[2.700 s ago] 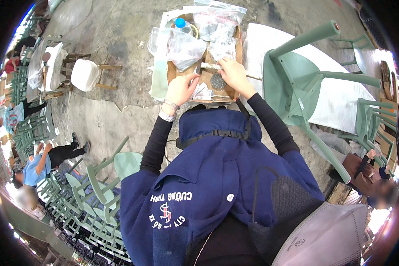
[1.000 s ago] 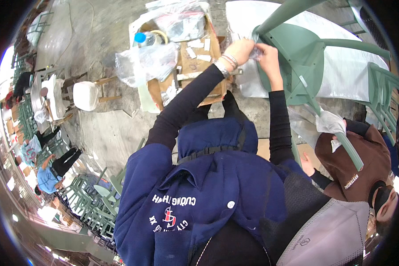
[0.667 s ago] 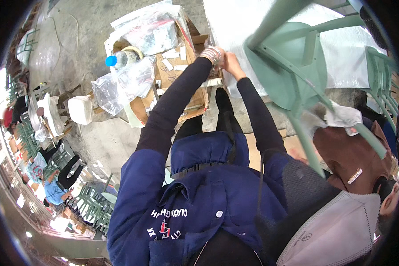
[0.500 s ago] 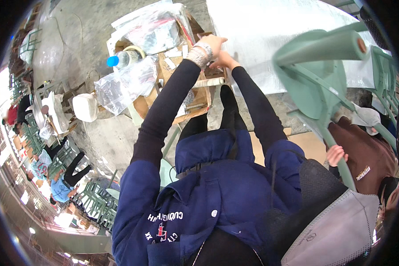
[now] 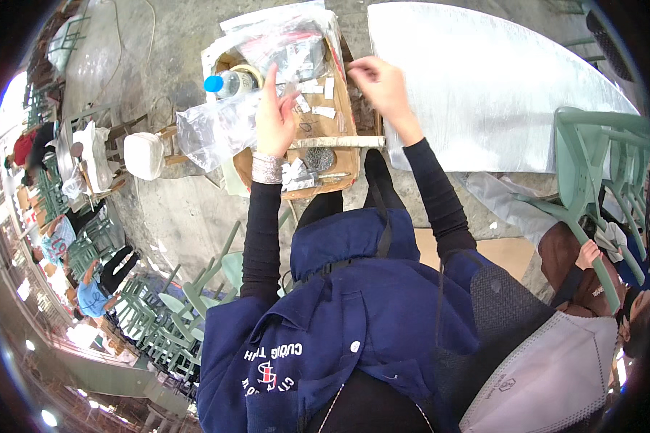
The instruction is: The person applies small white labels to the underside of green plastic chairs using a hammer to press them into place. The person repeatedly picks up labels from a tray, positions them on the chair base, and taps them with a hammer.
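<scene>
My left hand (image 5: 276,124), with a silvery wrap (image 5: 267,167) round the wrist, is raised over the near left part of a shallow brown box (image 5: 348,167). Its fingers are apart and nothing shows in them. Beside it lies a clear plastic bag (image 5: 213,131). Near the box's right side, my right hand (image 5: 386,90) has its fingers bent together; whether a small thing sits between the fingertips is hidden. Inside the box are small white labels (image 5: 323,112), a plastic bottle with a blue cap (image 5: 213,84), a tape roll (image 5: 256,72) and a tangled grey clump (image 5: 318,158).
A large pale board (image 5: 477,79) stretches along the right of the box. Farther right, a person's hand (image 5: 588,254) holds a green chair (image 5: 581,169). A white padded stool (image 5: 144,156) stands left. Many green chairs (image 5: 148,307) are stacked at lower left, near other people.
My hands, close together at the box's right edge before, have separated: the left moved left over the box, the right a little right. The co-worker's green chair has swung away to the right.
</scene>
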### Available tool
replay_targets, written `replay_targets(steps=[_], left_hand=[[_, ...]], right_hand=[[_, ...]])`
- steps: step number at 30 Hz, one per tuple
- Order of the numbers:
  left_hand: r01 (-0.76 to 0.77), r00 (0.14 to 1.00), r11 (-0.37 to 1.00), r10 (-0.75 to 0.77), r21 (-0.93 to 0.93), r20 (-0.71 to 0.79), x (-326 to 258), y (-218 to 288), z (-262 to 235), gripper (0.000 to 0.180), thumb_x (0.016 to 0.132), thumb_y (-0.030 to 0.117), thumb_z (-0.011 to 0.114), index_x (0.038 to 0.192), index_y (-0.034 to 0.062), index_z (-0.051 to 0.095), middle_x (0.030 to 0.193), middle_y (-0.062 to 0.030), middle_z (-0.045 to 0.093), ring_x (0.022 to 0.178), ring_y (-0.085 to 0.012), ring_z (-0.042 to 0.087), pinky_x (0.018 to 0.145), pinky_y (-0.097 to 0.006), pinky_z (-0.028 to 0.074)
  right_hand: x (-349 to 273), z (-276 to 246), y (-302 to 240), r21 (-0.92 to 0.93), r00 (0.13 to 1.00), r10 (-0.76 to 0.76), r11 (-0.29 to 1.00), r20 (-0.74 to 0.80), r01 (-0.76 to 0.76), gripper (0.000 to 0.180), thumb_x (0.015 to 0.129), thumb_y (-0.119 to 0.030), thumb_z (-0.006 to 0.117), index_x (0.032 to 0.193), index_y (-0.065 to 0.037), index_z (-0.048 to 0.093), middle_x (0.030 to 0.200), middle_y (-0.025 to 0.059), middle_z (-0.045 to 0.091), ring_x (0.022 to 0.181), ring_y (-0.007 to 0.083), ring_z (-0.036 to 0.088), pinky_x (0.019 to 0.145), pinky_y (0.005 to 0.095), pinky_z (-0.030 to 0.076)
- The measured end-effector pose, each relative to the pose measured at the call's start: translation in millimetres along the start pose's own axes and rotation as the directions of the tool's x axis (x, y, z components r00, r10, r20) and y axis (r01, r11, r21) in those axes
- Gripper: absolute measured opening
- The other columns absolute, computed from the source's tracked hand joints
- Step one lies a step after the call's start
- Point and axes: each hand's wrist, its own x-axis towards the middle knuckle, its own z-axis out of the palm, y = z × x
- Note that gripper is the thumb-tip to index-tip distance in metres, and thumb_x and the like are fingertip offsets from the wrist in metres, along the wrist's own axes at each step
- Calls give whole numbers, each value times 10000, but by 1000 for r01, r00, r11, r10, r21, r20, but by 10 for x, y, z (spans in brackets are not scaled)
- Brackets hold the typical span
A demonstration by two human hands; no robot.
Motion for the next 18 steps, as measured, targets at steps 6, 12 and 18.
replay_targets(steps=[6,12,18], left_hand=[[-156,962,938,72,311,264,-106,-727,-7,591,734,-75,542,1300,29,409,1132,-211,575,1078,-359,539,957,-424,416],[-96,958,916,-21,389,286,31,-703,34,738,599,88,785,1268,82,473,1237,-215,461,1143,-382,465,972,-408,402],[-98,845,951,-76,292,530,115,-784,-16,718,543,106,813,1191,84,505,1102,-160,519,1007,-342,536,870,-404,457]], right_hand=[[8,512,-173,-673,774,-165,407,611,618,496,584,-141,709,1042,-6,572,950,89,571,981,249,525,857,361,410],[30,460,-140,-571,679,-206,404,705,715,631,445,-90,775,1022,-12,532,1008,119,530,951,260,557,812,351,431],[84,276,-222,-325,551,-214,618,806,716,363,671,4,631,1017,4,519,977,148,543,903,317,594,775,393,504]])
